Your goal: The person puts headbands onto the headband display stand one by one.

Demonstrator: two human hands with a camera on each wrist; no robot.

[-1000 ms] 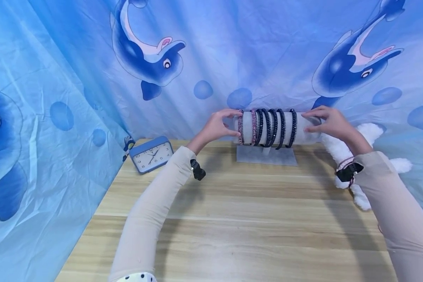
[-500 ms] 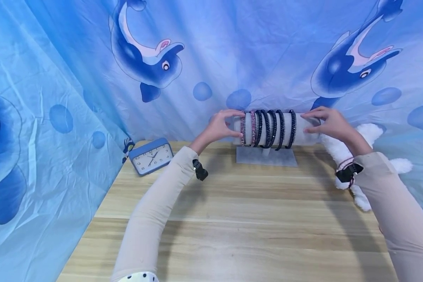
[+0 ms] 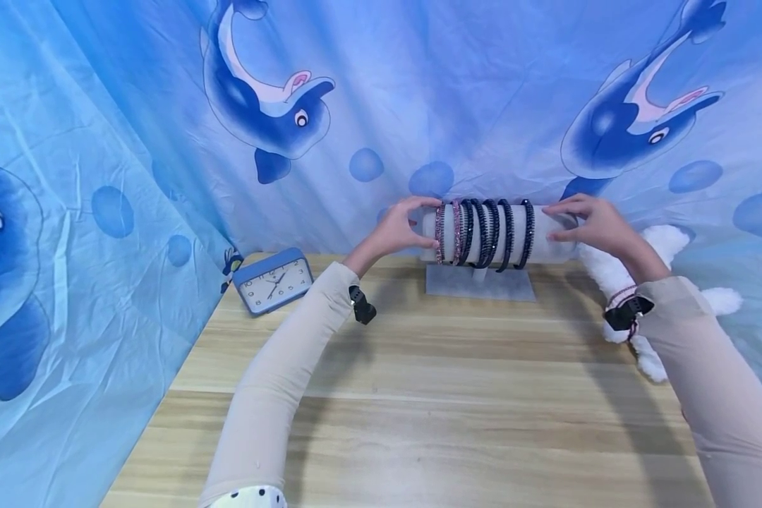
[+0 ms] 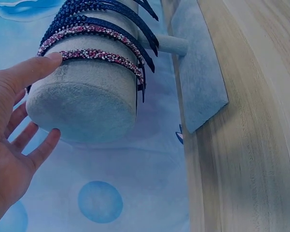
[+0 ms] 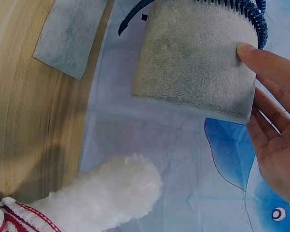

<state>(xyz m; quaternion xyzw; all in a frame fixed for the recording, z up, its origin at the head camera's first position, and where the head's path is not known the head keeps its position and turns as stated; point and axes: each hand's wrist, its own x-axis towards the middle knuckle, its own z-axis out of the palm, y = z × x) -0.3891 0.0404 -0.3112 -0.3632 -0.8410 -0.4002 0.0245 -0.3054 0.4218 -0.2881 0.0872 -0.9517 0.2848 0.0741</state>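
A grey plush headband stand, its roll [image 3: 542, 238] lying level above a flat base [image 3: 447, 281], carries several beaded headbands. My left hand [image 3: 395, 227] is at the roll's left end and holds the outermost pink headband [image 4: 99, 54]. Its thumb presses on the beads, with the other fingers behind the roll. Just right of that sits a second pink headband [image 3: 457, 233], then several dark blue headbands [image 3: 509, 236]. My right hand [image 3: 600, 224] grips the bare right end of the roll, thumb in front [image 5: 249, 53] and fingers at the back.
A blue alarm clock [image 3: 274, 282] stands at the back left of the wooden table [image 3: 381, 395]. Beside my right forearm is a white plush toy [image 3: 663, 243] with a red-striped band. Behind everything hangs a blue dolphin-print curtain [image 3: 470, 92].
My left hand has shifted slightly to the right, and the outermost pink headband has slid with it toward the second one. The right hand has stayed in place on the roll.
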